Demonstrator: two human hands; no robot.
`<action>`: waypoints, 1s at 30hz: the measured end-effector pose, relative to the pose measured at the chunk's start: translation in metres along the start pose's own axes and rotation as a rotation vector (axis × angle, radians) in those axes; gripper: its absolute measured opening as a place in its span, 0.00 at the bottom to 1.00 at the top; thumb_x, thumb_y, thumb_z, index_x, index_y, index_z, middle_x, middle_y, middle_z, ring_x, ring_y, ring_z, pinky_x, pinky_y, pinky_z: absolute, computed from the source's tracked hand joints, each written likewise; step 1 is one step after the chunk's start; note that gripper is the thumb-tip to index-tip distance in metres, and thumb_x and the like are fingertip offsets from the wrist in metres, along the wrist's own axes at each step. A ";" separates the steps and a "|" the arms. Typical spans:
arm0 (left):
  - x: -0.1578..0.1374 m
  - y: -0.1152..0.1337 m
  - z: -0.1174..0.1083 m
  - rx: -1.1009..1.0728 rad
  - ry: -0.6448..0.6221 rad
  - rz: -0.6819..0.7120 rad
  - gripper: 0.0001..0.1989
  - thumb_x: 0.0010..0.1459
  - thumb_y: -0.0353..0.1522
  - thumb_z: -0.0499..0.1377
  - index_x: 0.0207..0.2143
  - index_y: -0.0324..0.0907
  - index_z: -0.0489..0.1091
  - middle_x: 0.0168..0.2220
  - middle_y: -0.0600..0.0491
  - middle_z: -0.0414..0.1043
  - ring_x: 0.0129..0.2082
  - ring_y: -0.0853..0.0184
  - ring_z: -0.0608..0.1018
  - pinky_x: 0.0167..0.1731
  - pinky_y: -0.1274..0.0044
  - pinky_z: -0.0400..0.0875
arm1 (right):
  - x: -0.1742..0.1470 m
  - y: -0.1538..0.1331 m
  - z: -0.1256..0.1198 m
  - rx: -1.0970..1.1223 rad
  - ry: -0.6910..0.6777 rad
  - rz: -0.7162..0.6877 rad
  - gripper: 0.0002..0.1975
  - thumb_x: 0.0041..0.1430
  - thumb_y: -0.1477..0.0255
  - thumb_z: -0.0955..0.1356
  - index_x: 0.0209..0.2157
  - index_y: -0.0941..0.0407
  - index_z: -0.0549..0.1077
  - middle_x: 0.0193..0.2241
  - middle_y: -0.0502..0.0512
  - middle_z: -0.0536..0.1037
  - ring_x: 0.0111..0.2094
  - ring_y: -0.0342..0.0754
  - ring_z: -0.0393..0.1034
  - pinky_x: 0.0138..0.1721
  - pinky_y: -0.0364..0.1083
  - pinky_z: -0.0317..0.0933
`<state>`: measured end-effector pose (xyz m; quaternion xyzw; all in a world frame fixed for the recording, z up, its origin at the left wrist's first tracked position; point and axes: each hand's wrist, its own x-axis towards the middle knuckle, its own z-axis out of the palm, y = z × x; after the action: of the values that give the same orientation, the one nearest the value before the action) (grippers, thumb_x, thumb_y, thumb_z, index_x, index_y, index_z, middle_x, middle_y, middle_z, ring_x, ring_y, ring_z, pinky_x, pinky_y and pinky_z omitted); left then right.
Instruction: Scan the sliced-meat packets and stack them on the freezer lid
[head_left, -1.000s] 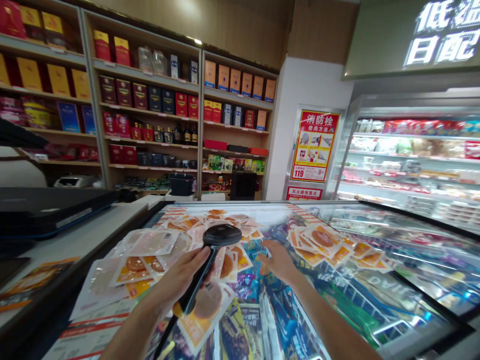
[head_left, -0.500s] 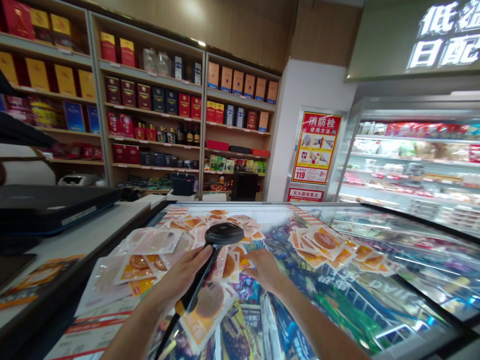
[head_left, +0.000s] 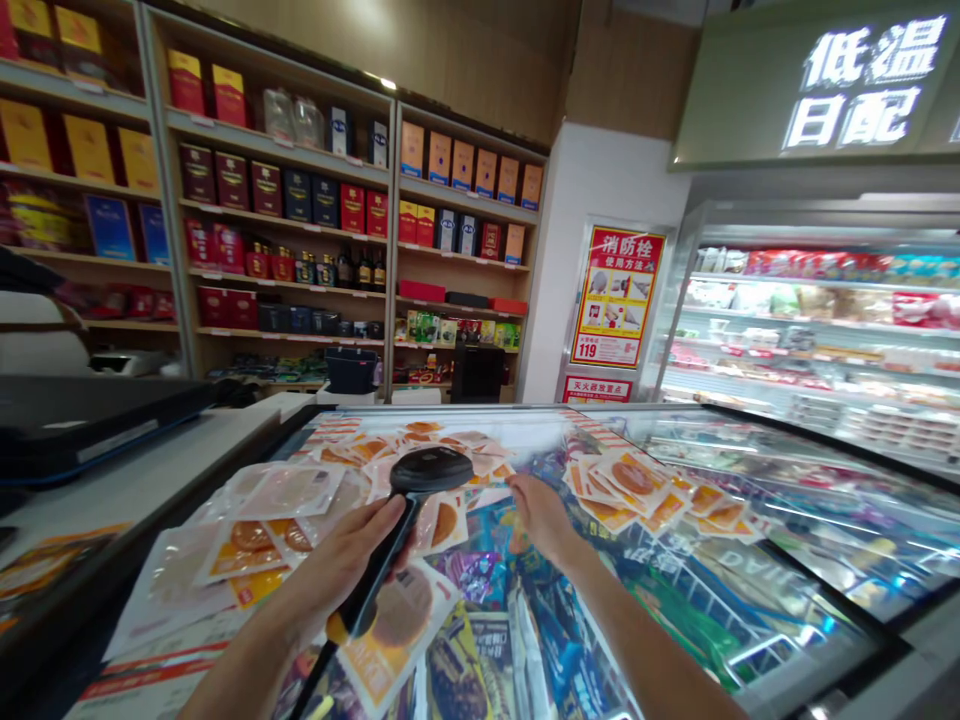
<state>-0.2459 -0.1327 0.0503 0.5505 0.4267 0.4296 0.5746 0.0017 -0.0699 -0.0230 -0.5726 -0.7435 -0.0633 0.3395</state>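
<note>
A black handheld barcode scanner [head_left: 431, 470] rises from my left hand [head_left: 358, 548], which is wrapped round its handle; its cable runs down toward me. Beside the scanner head is a clear-and-orange flat food packet [head_left: 442, 522], and a larger-looking one [head_left: 397, 620] lies below the handle on the freezer's glass top. My right hand [head_left: 538, 515] is just right of the scanner, by the near edge of the packet pile [head_left: 457, 445]. Its fingers look drawn together, and their tips are partly hidden, so what they hold is unclear.
More packets [head_left: 259, 530] overlap on the left, and another fanned group [head_left: 634, 480] lies on the right. Frozen goods show through the glass. A counter with a black device [head_left: 97, 420] borders the left side. Shelves of boxes [head_left: 285, 190] and a lit refrigerated display [head_left: 795, 330] stand behind.
My right hand has moved away from the packet beside the scanner, toward the far pile. My left hand still holds the scanner. The view has turned slightly right.
</note>
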 end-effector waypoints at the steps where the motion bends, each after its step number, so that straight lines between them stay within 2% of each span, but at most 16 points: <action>1: 0.000 0.000 0.000 0.002 -0.007 0.003 0.22 0.41 0.50 0.54 0.22 0.39 0.64 0.19 0.56 0.64 0.18 0.73 0.67 0.19 0.81 0.61 | 0.000 0.010 -0.007 0.004 0.058 0.077 0.14 0.55 0.72 0.54 0.36 0.58 0.67 0.30 0.57 0.73 0.33 0.47 0.67 0.34 0.43 0.56; 3: 0.001 -0.001 -0.002 0.014 -0.032 0.013 0.21 0.41 0.49 0.55 0.22 0.39 0.64 0.18 0.57 0.63 0.18 0.73 0.66 0.19 0.81 0.61 | 0.001 0.028 -0.018 -0.006 0.150 0.202 0.13 0.53 0.73 0.55 0.33 0.58 0.67 0.26 0.56 0.73 0.29 0.48 0.66 0.31 0.44 0.56; 5: 0.002 -0.002 -0.003 0.033 -0.073 0.020 0.20 0.42 0.48 0.55 0.22 0.39 0.64 0.18 0.57 0.63 0.18 0.73 0.66 0.19 0.81 0.60 | 0.000 0.041 -0.024 0.020 0.182 0.271 0.09 0.48 0.73 0.57 0.29 0.58 0.66 0.22 0.53 0.71 0.26 0.47 0.65 0.28 0.44 0.56; 8: 0.003 -0.002 -0.003 0.058 -0.114 0.023 0.21 0.43 0.49 0.53 0.20 0.38 0.64 0.18 0.56 0.64 0.17 0.75 0.64 0.19 0.82 0.58 | -0.001 0.048 -0.026 0.164 0.130 0.295 0.06 0.43 0.71 0.60 0.24 0.57 0.66 0.20 0.50 0.70 0.24 0.46 0.65 0.27 0.43 0.56; 11: 0.002 0.000 -0.003 0.073 -0.147 0.022 0.23 0.43 0.51 0.51 0.20 0.38 0.64 0.18 0.56 0.63 0.18 0.75 0.63 0.19 0.82 0.57 | -0.001 0.046 -0.026 0.340 0.031 0.272 0.09 0.43 0.69 0.61 0.25 0.57 0.69 0.22 0.50 0.73 0.26 0.47 0.66 0.29 0.44 0.58; 13: 0.000 0.001 -0.001 0.071 -0.175 0.013 0.23 0.43 0.51 0.51 0.21 0.38 0.64 0.19 0.56 0.63 0.18 0.75 0.63 0.19 0.82 0.57 | -0.001 0.046 -0.027 0.419 0.028 0.336 0.11 0.44 0.67 0.61 0.26 0.57 0.71 0.21 0.50 0.73 0.25 0.47 0.66 0.27 0.43 0.59; 16: -0.003 0.002 0.003 0.055 -0.208 0.003 0.22 0.44 0.50 0.51 0.23 0.39 0.64 0.19 0.57 0.63 0.19 0.75 0.64 0.19 0.82 0.57 | -0.001 0.047 -0.031 0.581 0.140 0.531 0.15 0.44 0.63 0.61 0.30 0.58 0.70 0.19 0.50 0.72 0.22 0.45 0.65 0.21 0.42 0.59; 19: -0.004 0.000 0.007 0.049 -0.254 -0.002 0.21 0.44 0.50 0.52 0.25 0.39 0.64 0.20 0.57 0.62 0.19 0.75 0.64 0.20 0.82 0.57 | -0.001 0.047 -0.034 0.752 0.258 0.648 0.18 0.42 0.63 0.62 0.34 0.59 0.69 0.23 0.51 0.74 0.23 0.45 0.65 0.19 0.42 0.60; 24: -0.003 -0.003 0.011 0.034 -0.311 0.026 0.21 0.45 0.49 0.52 0.26 0.39 0.62 0.19 0.58 0.61 0.18 0.75 0.63 0.20 0.81 0.57 | 0.001 0.043 -0.036 0.828 0.345 0.710 0.20 0.39 0.64 0.64 0.36 0.59 0.69 0.26 0.54 0.76 0.26 0.48 0.68 0.20 0.43 0.61; 30: -0.004 -0.002 0.011 0.045 -0.334 0.032 0.19 0.47 0.47 0.52 0.25 0.39 0.61 0.19 0.58 0.61 0.19 0.76 0.63 0.20 0.82 0.57 | 0.003 0.040 -0.036 0.810 0.343 0.728 0.19 0.40 0.65 0.63 0.36 0.60 0.70 0.27 0.55 0.75 0.28 0.49 0.68 0.22 0.44 0.62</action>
<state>-0.2362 -0.1397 0.0484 0.6338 0.3260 0.3315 0.6182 0.0528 -0.0715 -0.0061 -0.5977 -0.3975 0.2557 0.6476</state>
